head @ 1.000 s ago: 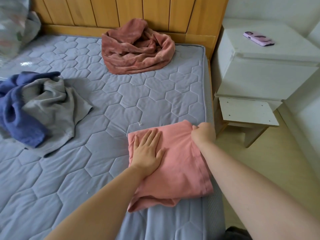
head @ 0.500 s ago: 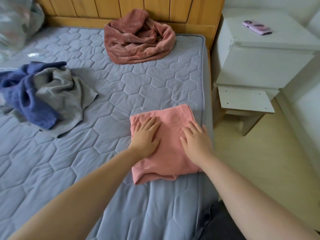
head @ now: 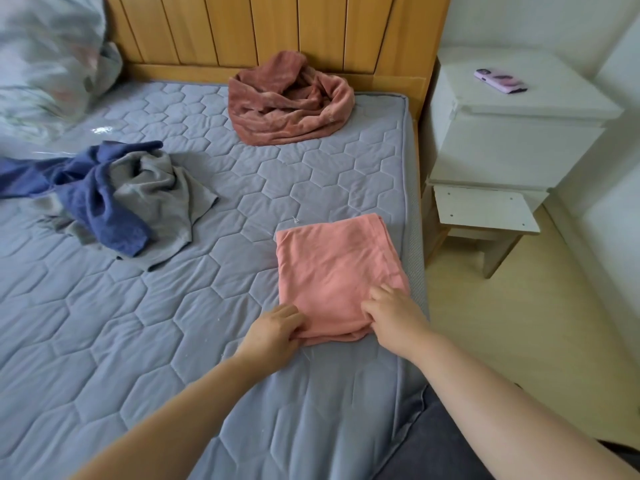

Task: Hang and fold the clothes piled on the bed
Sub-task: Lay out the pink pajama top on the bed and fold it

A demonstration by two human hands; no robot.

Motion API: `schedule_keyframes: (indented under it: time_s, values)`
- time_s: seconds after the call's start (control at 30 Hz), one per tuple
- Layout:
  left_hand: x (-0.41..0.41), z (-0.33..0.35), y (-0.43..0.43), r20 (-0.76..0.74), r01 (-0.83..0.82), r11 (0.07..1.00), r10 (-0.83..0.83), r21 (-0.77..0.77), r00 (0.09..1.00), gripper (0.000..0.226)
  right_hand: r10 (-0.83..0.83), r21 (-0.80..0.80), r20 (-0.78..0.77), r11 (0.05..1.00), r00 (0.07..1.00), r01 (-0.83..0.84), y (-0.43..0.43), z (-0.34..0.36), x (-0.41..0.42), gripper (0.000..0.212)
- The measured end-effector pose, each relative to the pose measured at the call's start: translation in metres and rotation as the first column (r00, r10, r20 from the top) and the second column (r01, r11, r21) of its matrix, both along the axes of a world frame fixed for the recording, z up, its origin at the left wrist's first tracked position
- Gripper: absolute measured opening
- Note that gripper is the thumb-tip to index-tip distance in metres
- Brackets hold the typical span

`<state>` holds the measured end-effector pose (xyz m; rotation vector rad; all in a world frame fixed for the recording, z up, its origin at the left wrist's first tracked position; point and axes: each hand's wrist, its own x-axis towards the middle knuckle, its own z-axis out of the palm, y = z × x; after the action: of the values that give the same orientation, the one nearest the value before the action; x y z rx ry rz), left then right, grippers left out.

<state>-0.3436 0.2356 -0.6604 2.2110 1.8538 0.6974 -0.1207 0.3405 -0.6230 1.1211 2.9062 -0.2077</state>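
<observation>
Folded pink garment [head: 332, 271] lies near the bed's [head: 138, 341] right edge, long axis running away from the person. Left hand [head: 273, 330] pinches its near-left corner; right hand [head: 394, 313] grips the near-right edge, fingers curled into the cloth; both equally close. Counted: one folded garment; three unfolded garments: a rust-red one [head: 291, 102], a blue one [head: 100, 199], a grey one [head: 159, 199].

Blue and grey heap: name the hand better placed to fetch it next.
Left. The left hand pinches the pink garment's near-left corner, on the side where the blue and grey heap lies; the right hand sits by the mattress edge.
</observation>
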Motion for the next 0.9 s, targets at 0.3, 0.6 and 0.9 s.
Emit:
schedule_keyframes:
  time_s: [0.3,0.6,0.9]
  values:
    - [-0.002,0.009,-0.005,0.345,-0.297,0.936,0.347,-0.19,0.872,0.012,-0.09,0.104,-0.399,0.984,0.913,0.142,-0.004,0.007,0.004,0.027]
    - [0.002,0.018,-0.006,-0.012,-0.111,0.994,0.111,-0.012,0.994,0.042,0.042,0.066,0.002,0.997,0.999,-0.042,-0.018,-0.016,-0.017,0.039]
    - [-0.002,0.007,-0.007,-0.06,0.0,1.0,0.0,0.009,0.998,0.018,0.01,-0.06,-0.067,0.998,0.998,-0.014,-0.007,-0.012,-0.007,0.021]
